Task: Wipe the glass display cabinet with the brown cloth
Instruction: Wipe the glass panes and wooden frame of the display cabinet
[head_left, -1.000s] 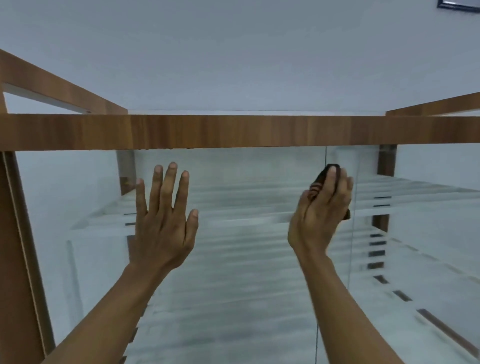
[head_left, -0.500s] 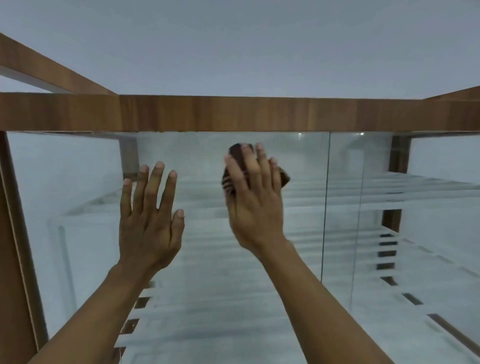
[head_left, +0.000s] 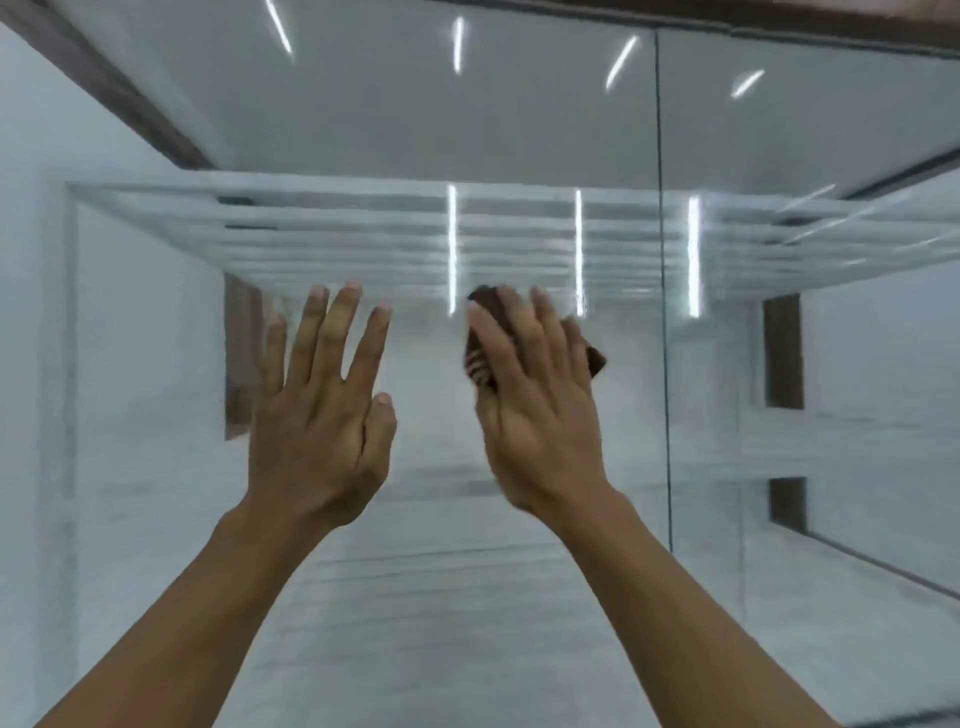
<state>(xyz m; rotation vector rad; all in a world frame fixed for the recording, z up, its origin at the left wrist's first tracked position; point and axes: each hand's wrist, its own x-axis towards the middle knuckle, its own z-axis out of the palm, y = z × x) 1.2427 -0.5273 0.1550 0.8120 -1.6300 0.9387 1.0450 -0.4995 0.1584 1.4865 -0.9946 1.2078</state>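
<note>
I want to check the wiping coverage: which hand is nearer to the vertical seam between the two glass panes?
The right hand, pressing the brown cloth on the glass, is left of the seam. The left hand lies flat further left.

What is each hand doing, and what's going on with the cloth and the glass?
Left hand: open, fingers spread, flat against the glass, holding nothing.
Right hand: pressed over the cloth, fingers laid across it.
Cloth: bunched up under the right hand, against the glass.
Glass: shut, with bright light streaks reflecting in it.
Shelves: bare, nothing on them.
</note>
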